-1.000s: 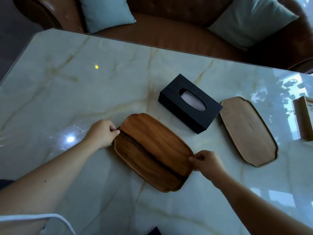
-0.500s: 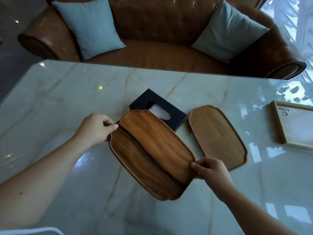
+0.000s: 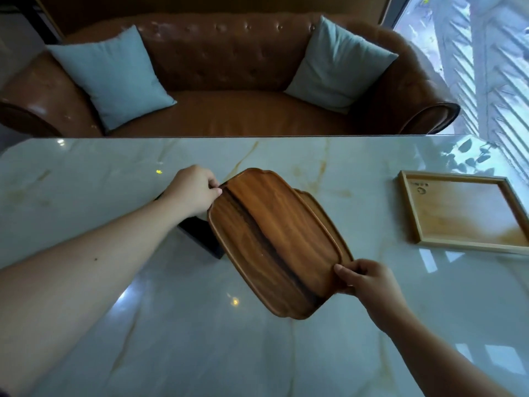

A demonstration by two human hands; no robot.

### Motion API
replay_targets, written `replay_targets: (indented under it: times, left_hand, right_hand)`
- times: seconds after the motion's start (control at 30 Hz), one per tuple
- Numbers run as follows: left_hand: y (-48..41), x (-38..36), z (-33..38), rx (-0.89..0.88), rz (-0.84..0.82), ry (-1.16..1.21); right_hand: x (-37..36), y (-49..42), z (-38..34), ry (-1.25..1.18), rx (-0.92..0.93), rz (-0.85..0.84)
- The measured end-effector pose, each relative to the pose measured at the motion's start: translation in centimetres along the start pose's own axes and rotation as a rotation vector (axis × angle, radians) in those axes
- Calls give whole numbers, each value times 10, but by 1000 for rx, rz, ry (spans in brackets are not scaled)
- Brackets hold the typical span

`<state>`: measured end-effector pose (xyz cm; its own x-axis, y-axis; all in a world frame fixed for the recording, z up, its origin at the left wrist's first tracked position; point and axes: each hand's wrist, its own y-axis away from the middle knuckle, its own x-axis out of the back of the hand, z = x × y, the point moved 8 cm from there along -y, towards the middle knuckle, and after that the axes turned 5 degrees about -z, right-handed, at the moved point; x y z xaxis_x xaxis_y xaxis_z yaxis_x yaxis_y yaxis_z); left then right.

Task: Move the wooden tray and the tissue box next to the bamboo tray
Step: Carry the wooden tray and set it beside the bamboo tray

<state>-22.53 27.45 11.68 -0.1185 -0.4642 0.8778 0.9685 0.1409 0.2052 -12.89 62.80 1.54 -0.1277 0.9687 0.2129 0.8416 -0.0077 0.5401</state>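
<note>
I hold a dark, two-toned wooden tray [image 3: 274, 242] in the air above the marble table, tilted. My left hand [image 3: 194, 189] grips its far left end and my right hand [image 3: 363, 277] grips its near right end. The black tissue box [image 3: 200, 234] lies on the table under the tray and my left forearm, mostly hidden. The square bamboo tray [image 3: 461, 212] with a pale raised rim lies flat at the right side of the table.
A second, lighter wooden tray [image 3: 329, 219] lies on the table behind the held one, only its rim showing. The marble table [image 3: 257, 353] stretches wide. A brown leather sofa [image 3: 229, 110] with two blue cushions stands past the far edge.
Both hands lifted the dark wooden tray off the table and carried it up and to the right, over the tissue box and the lighter tray. The bamboo tray came fully into sight.
</note>
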Motion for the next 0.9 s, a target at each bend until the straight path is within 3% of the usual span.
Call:
replay_targets:
  times: [0.43, 0.9]
  left_hand:
    - [-88, -102, 40, 27, -140, -60]
    - [-117, -145, 37, 10, -216, -216]
  right_hand:
    - [39, -50, 42, 113, -119, 88]
    - [33, -66, 50, 343, -134, 34]
